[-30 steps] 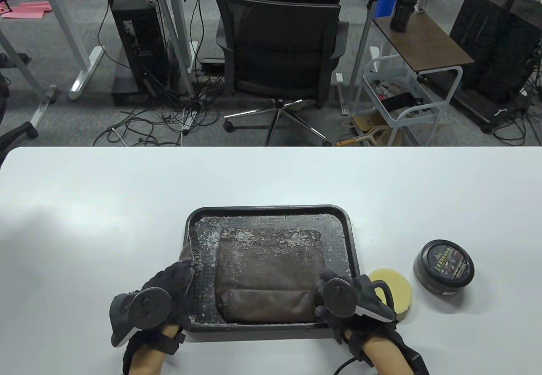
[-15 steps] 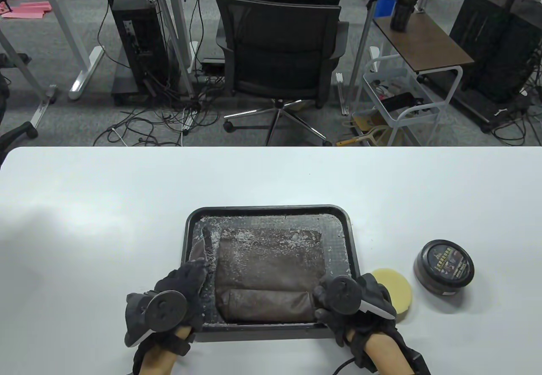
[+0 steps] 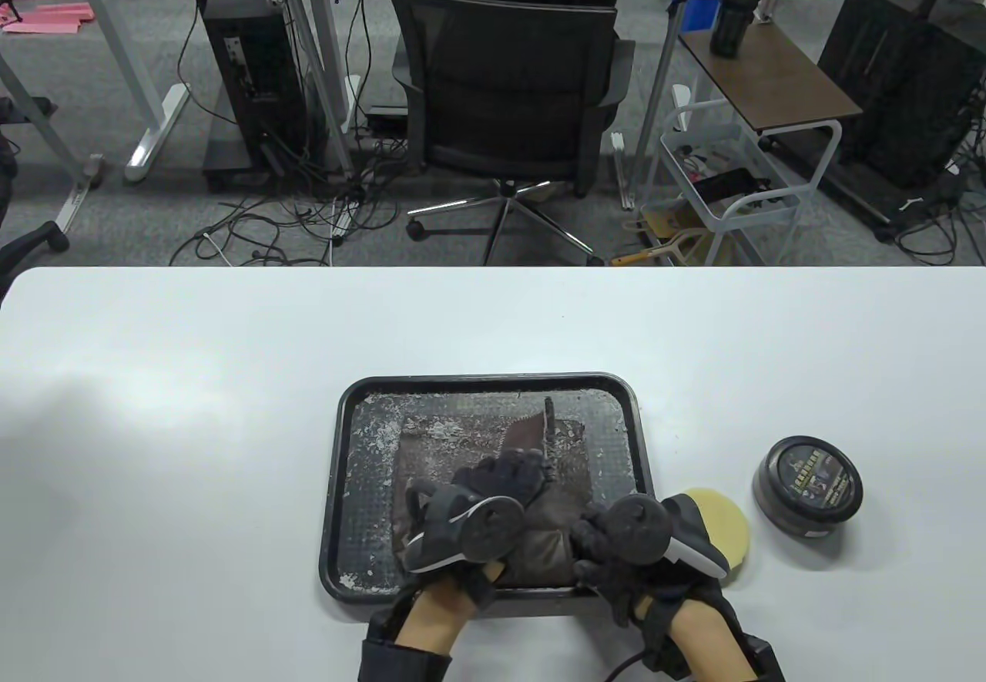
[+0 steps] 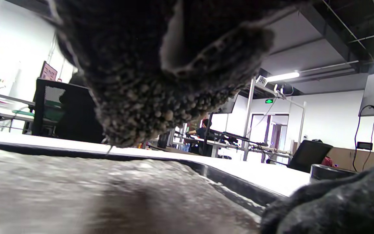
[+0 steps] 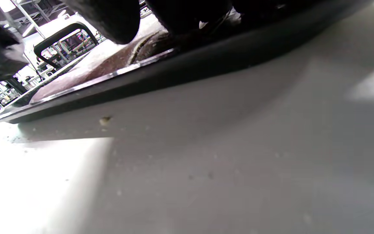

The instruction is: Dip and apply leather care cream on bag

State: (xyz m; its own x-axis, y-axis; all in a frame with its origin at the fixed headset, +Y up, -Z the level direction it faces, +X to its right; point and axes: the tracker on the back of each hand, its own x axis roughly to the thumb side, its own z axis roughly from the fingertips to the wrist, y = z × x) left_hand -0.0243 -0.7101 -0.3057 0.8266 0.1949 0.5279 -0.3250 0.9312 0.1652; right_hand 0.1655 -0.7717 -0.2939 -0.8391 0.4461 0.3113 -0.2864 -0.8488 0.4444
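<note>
From my remote seat, the black tray [image 3: 339,497] sits near the desk's [image 3: 192,404] front edge, its floor speckled with pale flakes. The brown bag [image 3: 454,443] lies flat inside it. My left hand [image 3: 493,493] is over the bag's middle, fingers curled round a dark brown flap or strap [image 3: 531,429] held up off the bag; which it is I cannot tell. My right hand [image 3: 624,551] rests at the tray's front right corner, fingers hidden under the tracker, so its grip is unreadable. The yellow sponge [image 3: 724,520] is half covered by it. The cream tin [image 3: 809,485], lid on, stands toward the desk's right edge.
</note>
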